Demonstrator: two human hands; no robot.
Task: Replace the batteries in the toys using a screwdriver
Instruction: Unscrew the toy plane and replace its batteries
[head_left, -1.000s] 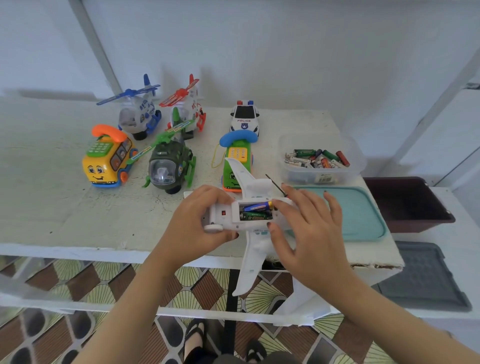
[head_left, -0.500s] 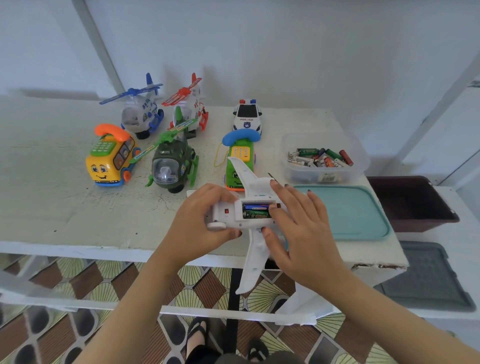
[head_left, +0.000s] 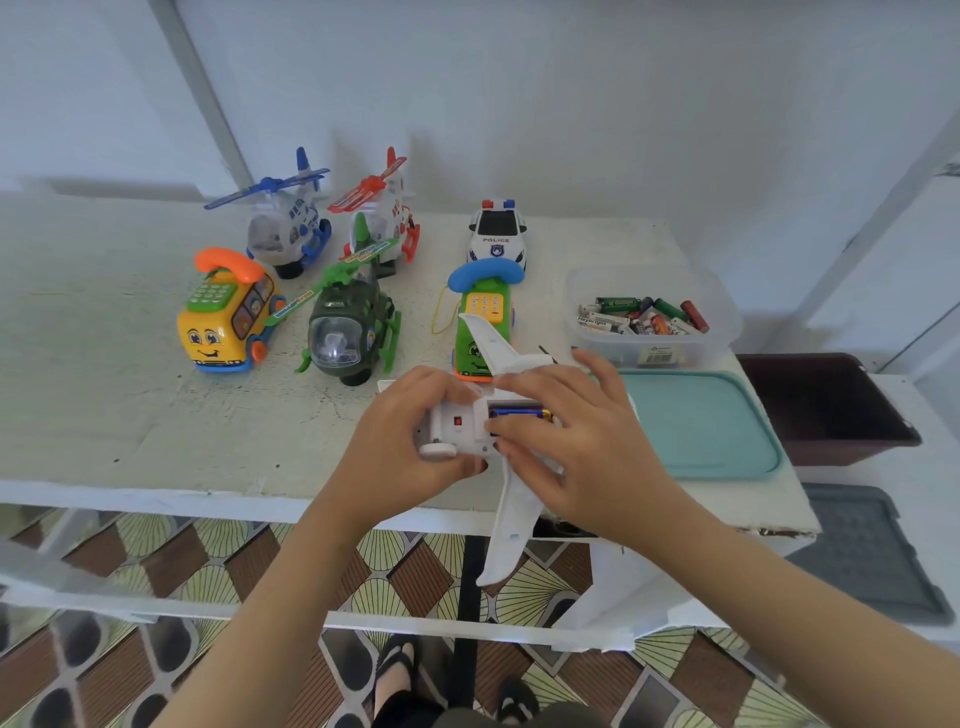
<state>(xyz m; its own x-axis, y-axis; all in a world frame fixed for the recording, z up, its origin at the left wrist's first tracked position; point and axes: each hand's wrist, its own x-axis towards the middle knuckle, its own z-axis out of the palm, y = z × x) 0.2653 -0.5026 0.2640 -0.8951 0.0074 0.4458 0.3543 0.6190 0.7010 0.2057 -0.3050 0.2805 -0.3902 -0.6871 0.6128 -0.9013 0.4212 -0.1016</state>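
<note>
A white toy plane (head_left: 511, 499) lies belly-up over the table's front edge, its battery bay open with a blue battery (head_left: 519, 413) showing inside. My left hand (head_left: 400, 441) grips the plane's nose end. My right hand (head_left: 576, 441) lies over the body, with fingertips pressing at the bay's near edge. A dark thin tool tip (head_left: 545, 351) pokes out behind my right hand; whether it is the screwdriver I cannot tell.
On the white table (head_left: 130, 415) stand a yellow bus phone (head_left: 228, 312), a green helicopter (head_left: 348, 332), a blue helicopter (head_left: 288, 228), a red helicopter (head_left: 384, 208), a police car (head_left: 496, 234) and a green phone car (head_left: 480, 317). A clear tub of batteries (head_left: 649, 317) and a teal lid (head_left: 696, 423) sit right.
My right hand has slid left over the battery bay, hiding the green battery seen before. The blue battery now lies flat in the bay. The left hand kept its hold.
</note>
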